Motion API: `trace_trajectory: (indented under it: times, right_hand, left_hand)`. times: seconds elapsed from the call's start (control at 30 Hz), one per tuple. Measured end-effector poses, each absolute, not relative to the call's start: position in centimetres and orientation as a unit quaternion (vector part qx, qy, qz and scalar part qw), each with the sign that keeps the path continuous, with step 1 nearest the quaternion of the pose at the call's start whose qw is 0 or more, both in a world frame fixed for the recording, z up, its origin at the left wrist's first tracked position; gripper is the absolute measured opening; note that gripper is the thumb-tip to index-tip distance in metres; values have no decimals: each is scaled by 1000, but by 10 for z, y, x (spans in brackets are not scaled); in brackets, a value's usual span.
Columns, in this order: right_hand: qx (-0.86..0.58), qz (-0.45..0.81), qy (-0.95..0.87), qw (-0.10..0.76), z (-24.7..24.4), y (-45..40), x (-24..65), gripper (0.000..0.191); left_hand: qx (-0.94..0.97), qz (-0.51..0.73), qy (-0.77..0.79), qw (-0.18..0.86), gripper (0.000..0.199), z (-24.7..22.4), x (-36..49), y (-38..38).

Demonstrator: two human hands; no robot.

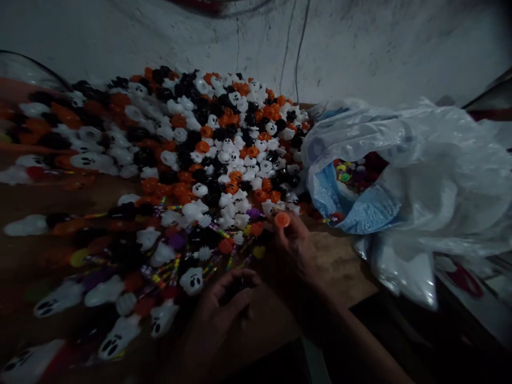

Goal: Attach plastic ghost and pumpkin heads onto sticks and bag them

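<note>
Between the thumb and fingers of my right hand (294, 242) is a small round orange piece (282, 219), held at the near edge of a big pile of white, black and orange plastic figures (228, 144). My left hand (232, 301) is curled lower down, with something dark between its fingers that I cannot make out. Just left of it lies a white ghost figure (192, 280). Sticks with coloured beads (174, 269), joined to ghost heads and small coloured pieces, spread over the left part of the brown table (336, 261).
At the right stands an open clear plastic bag (432, 154) with a blue lining (360, 213) and small multicoloured pieces (352, 175) inside. Behind the pile rises a pale wall (256, 42) with thin cables hanging down it. The table's front edge lies beneath my forearms.
</note>
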State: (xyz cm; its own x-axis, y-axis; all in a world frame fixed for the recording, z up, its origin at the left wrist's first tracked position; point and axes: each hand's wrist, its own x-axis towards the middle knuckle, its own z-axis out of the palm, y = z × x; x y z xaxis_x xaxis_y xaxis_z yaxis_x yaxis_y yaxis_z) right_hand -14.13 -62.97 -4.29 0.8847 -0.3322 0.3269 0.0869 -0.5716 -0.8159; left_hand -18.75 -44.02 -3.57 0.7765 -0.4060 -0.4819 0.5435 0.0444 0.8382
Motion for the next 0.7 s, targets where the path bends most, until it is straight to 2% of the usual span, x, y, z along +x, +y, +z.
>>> trace_trajectory:
  times: [0.07, 0.17, 0.27, 0.4, 0.53, 0.63, 0.7]
  right_hand:
    - [-884, -208, 16, 419, -50, -624, -140, 24]
    - [-931, -197, -38, 305, -51, -628, -133, 26]
    - [-948, -219, -60, 223, -43, -632, -121, 22]
    - [-936, -271, -96, 203, -28, -629, -106, 25]
    - [-951, -228, -90, 189, -14, -623, -114, 24]
    - [-945, -147, -146, 255, -3, -621, -140, 20]
    - [-932, -80, -187, 300, 2, -621, -159, 23]
  left_hand:
    - [586, -319, 40, 743, 31, -31, -189, -439]
    - [585, -328, 27, 742, 27, -27, -187, -437]
    - [591, -305, 32, 746, 32, -25, -182, -438]
    - [517, -286, 25, 806, 31, -20, -175, -437]
    - [427, -306, 52, 850, 27, -14, -170, -431]
    - [449, -269, 71, 849, 32, -11, -167, -431]
    - [485, -228, 82, 840, 27, -12, -167, -435]
